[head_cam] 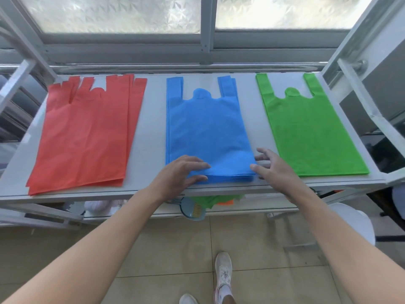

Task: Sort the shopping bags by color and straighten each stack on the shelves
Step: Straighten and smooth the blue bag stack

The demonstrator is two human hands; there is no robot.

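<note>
Three stacks of fabric shopping bags lie flat on the white top shelf [151,137]. The red stack [87,132] on the left is fanned out, its handles uneven. The blue stack [206,130] lies in the middle, the green stack [306,128] on the right, both fairly square. My left hand [182,172] rests flat on the blue stack's near left corner, fingers spread over its front edge. My right hand [271,165] hovers at the blue stack's near right corner, fingers apart, thumb touching the edge.
A lower shelf holds loose green and orange bags [219,199] and a blue dustpan [192,210]. Frosted windows [122,14] stand behind the shelf. Metal uprights [350,47] frame both sides. A white stool [352,222] stands at the right. My white shoes [223,273] are on the tiled floor.
</note>
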